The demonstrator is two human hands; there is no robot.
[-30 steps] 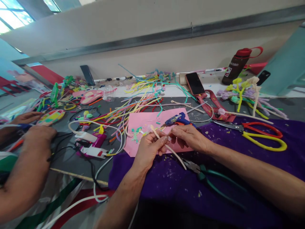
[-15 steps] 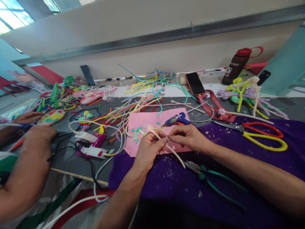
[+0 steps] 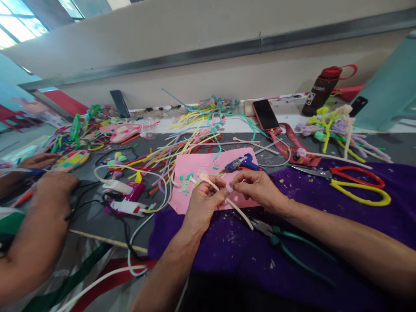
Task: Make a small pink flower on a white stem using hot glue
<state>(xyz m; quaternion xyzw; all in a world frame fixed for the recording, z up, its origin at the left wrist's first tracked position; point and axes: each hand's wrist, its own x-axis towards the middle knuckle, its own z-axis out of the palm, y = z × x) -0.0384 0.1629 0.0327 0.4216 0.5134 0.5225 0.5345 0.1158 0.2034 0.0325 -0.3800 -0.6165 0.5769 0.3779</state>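
Note:
My left hand pinches a cream pipe cleaner that slants down to the right; its upper end, by the fingers, is a rounded curl. Just right of it, my right hand has thumb and forefinger pressed together. Whatever sits in that pinch, if anything, is too small to make out. Beneath both hands lies a pink sheet with small teal scraps. A blue glue gun rests on the sheet behind my right hand. Green-handled pliers lie below it on the purple cloth.
Scissors with red and yellow handles lie at right. Loose pipe cleaners spread behind the sheet. A phone and a dark bottle stand farther back. Plugs and cables lie left, near another person's arm.
My right hand has drawn slightly away from the left, so a small gap shows between their fingertips. My left hand still holds the pipe cleaner in nearly the same place.

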